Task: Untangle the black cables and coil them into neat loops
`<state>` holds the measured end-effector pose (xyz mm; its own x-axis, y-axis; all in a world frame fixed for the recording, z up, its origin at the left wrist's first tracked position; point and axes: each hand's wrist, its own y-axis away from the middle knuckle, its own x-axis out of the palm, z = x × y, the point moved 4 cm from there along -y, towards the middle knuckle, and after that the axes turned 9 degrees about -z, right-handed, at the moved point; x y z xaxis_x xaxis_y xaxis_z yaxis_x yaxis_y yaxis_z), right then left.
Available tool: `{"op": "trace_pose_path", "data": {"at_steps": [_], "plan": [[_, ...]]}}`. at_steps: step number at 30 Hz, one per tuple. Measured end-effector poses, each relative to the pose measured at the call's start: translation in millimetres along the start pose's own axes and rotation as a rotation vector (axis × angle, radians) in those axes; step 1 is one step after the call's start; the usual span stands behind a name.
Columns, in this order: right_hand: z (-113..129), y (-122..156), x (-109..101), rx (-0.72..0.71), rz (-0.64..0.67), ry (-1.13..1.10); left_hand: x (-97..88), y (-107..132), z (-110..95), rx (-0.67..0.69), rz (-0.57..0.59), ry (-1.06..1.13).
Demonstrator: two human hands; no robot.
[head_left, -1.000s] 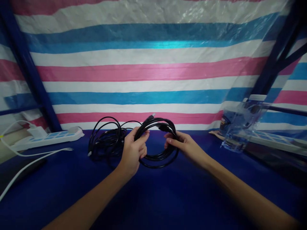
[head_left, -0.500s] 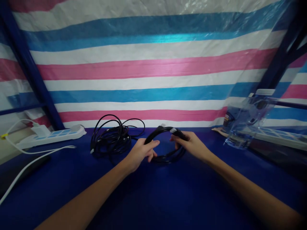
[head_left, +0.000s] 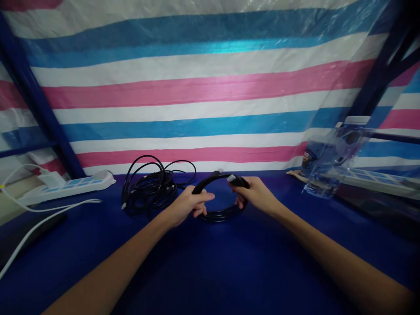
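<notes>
A coiled black cable (head_left: 219,214) forms a ring just above the blue table (head_left: 210,262). My left hand (head_left: 187,206) grips the ring's left side, thumb on top. My right hand (head_left: 256,194) holds the right side and pinches a plug end with a pale tip (head_left: 231,178) at the top of the coil. To the left of my left hand lies a loose tangle of black cables (head_left: 149,186), apart from the ring.
A white power strip (head_left: 65,187) with a white charger plugged in lies at the back left, white cords trailing forward. A clear water bottle (head_left: 331,159) stands at the back right, beside another power strip (head_left: 377,183). A striped tarp hangs behind.
The coil has sunk from upright and lifted toward the table, lying flatter. Both hands lowered with it and my right hand shifted to pinch the plug end.
</notes>
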<state>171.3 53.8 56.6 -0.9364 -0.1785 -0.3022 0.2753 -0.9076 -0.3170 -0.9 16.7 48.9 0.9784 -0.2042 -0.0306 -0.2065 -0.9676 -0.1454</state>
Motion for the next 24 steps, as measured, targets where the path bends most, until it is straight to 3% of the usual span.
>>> {"op": "trace_pose_path", "data": {"at_steps": [3, 7, 10, 12, 15, 18, 21, 24], "plan": [[-10.4, -2.5, -1.1, 0.022, 0.019, -0.067, 0.7, -1.3, 1.9, -0.004, 0.101, -0.06], [-31.7, -1.5, 3.8, 0.189, 0.067, -0.308, 1.8, -1.0, 6.5, -0.07, 0.187, 0.021], [-34.5, 1.8, 9.6, 0.256, 0.106, -0.378, 4.6, 1.1, 8.1, -0.095, 0.228, 0.015], [-27.5, 3.1, 11.1, 0.246, 0.079, -0.392, 5.6, 1.4, 5.7, -0.069, 0.174, 0.053], [-13.4, 3.0, 9.7, 0.154, -0.002, -0.382, 2.2, -0.3, 1.2, 0.01, 0.003, 0.145], [-10.2, 2.3, 7.6, 0.058, -0.024, -0.257, -1.7, -2.3, 2.8, 0.08, -0.033, -0.007], [-18.8, 6.1, 8.5, 0.129, 0.087, -0.208, -2.3, 0.5, 8.3, 0.065, 0.083, -0.162], [-19.8, 18.7, 8.7, 0.228, 0.248, -0.181, 1.6, 12.3, 8.0, -0.038, 0.227, -0.108]]}}
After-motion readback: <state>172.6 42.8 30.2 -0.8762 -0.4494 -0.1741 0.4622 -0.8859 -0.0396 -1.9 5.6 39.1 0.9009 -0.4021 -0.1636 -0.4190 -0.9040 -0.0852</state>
